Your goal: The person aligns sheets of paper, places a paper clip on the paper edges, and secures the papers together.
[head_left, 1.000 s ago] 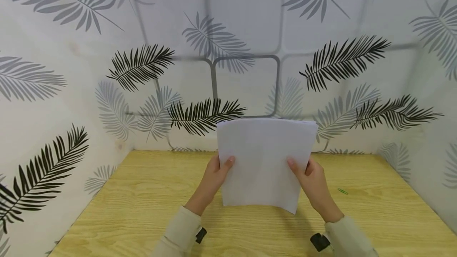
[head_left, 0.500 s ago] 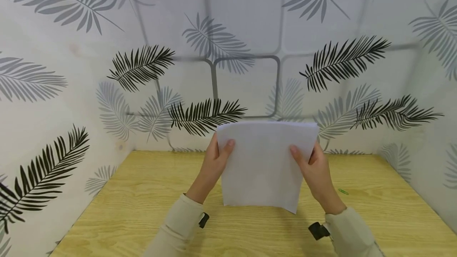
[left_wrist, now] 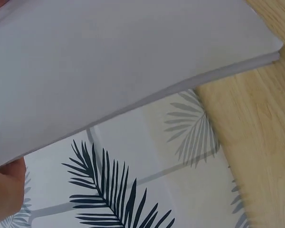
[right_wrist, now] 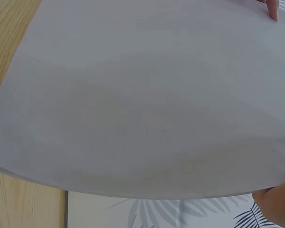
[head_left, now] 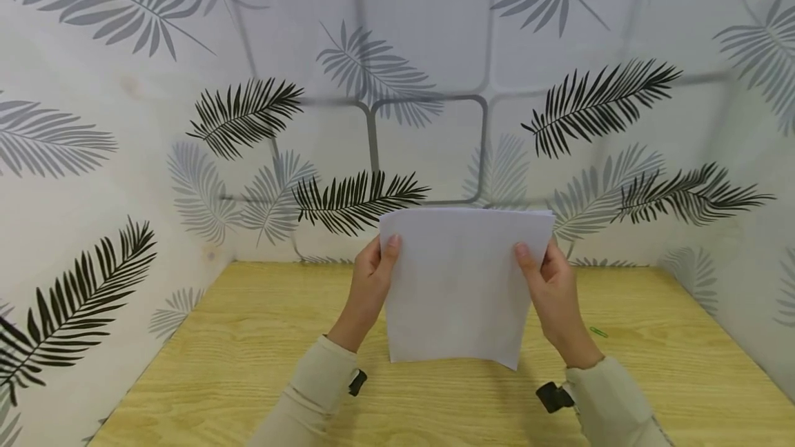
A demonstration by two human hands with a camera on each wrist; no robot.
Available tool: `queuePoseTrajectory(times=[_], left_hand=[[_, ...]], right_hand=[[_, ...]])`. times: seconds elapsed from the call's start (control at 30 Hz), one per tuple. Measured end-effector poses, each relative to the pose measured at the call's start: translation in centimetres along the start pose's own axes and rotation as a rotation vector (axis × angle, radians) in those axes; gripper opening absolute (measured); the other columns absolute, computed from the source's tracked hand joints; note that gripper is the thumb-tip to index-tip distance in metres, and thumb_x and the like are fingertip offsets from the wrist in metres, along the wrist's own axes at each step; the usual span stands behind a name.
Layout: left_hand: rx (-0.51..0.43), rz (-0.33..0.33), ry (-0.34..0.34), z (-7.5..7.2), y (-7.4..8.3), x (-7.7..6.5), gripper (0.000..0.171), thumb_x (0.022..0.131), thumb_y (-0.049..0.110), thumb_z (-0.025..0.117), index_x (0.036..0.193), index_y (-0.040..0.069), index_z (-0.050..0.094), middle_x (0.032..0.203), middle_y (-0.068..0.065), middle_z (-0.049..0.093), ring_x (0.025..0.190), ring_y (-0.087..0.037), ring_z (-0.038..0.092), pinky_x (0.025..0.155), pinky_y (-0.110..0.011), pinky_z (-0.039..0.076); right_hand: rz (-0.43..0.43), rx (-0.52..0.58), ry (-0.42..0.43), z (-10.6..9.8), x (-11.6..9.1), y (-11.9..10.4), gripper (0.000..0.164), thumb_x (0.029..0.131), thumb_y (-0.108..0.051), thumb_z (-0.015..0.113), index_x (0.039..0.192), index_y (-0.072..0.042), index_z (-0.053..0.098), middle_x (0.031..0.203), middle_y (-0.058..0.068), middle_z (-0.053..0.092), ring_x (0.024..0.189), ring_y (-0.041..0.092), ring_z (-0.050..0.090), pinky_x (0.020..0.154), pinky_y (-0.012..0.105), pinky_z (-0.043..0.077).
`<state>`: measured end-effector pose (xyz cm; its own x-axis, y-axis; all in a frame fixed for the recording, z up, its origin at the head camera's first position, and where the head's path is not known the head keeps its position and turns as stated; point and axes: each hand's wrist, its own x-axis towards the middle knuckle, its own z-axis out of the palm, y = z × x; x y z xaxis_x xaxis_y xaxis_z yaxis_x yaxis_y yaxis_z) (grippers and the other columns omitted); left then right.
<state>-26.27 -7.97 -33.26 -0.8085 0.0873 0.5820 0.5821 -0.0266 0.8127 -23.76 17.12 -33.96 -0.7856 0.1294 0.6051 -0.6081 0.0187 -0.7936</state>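
A stack of white paper sheets [head_left: 456, 288] is held up in front of me, its lower edge near the table. My left hand [head_left: 370, 281] grips its left side near the top, thumb on the near face and fingers behind, mostly hidden. On the opposite side my right hand [head_left: 553, 288] grips it the same way. Several layers show along the edge of the stack [left_wrist: 133, 57] in the left wrist view. In the right wrist view the paper [right_wrist: 142, 104] bows slightly, with a thumb pressing its face at the upper right.
A green paper clip [head_left: 599, 332] lies on the wooden table [head_left: 248, 336], to the right of my right hand. Leaf-patterned white walls [head_left: 428, 150] stand behind the table and along both sides. Dark wrist-worn devices [head_left: 555, 397] show at my sleeves.
Both hands have slid upward along the sides of the stack, and the thumbs now lie closer to its top corners. The paper itself has barely moved. The paper clip lies where it was.
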Motion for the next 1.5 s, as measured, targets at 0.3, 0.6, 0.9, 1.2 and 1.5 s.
queuePoseTrajectory(times=[0.3,0.6,0.9,1.2,1.5], left_hand=[[-0.063,-0.092,0.048,0.1,-0.6,-0.1,0.042,0.104,0.033,0.042,0.126,0.000,0.058,0.091,-0.010,0.064,0.076,-0.014,0.061,0.067,-0.030,0.051],[-0.061,-0.072,0.050,0.6,-0.7,-0.5,0.041,0.106,0.030,0.037,0.118,-0.004,0.057,0.089,-0.016,0.062,0.073,-0.014,0.061,0.065,-0.031,0.052],[-0.054,-0.062,0.062,0.7,-0.7,-0.5,0.040,0.106,0.029,0.038,0.115,-0.004,0.058,0.088,-0.016,0.064,0.073,-0.013,0.062,0.064,-0.030,0.052],[0.012,-0.011,0.074,0.8,-0.9,-0.6,0.036,0.106,0.025,0.038,0.113,-0.005,0.058,0.093,-0.023,0.064,0.077,-0.016,0.063,0.067,-0.031,0.053],[0.030,0.015,0.065,0.8,-0.8,-0.8,0.035,0.106,0.024,0.038,0.113,-0.004,0.058,0.094,-0.023,0.064,0.079,-0.017,0.063,0.069,-0.031,0.053]], right_hand=[[-0.033,0.026,-0.005,0.5,-0.3,0.2,0.018,0.100,-0.008,0.050,0.115,0.002,0.055,0.100,0.001,0.063,0.089,0.012,0.061,0.076,0.023,0.049],[-0.002,-0.004,0.014,0.7,-0.8,0.2,0.021,0.100,-0.007,0.050,0.117,0.005,0.052,0.102,0.003,0.063,0.090,0.014,0.062,0.076,0.024,0.050],[0.045,-0.027,0.034,0.6,-0.9,0.3,0.019,0.100,-0.010,0.052,0.113,0.003,0.057,0.097,-0.001,0.067,0.085,0.012,0.066,0.071,0.026,0.053],[0.040,-0.033,0.062,0.6,-1.1,0.5,0.018,0.099,-0.009,0.054,0.112,0.003,0.058,0.095,-0.001,0.068,0.083,0.012,0.066,0.070,0.024,0.052],[0.093,-0.138,0.058,0.4,-2.0,1.4,0.022,0.097,-0.010,0.057,0.113,0.006,0.059,0.095,-0.010,0.068,0.083,0.008,0.067,0.068,0.024,0.054]])
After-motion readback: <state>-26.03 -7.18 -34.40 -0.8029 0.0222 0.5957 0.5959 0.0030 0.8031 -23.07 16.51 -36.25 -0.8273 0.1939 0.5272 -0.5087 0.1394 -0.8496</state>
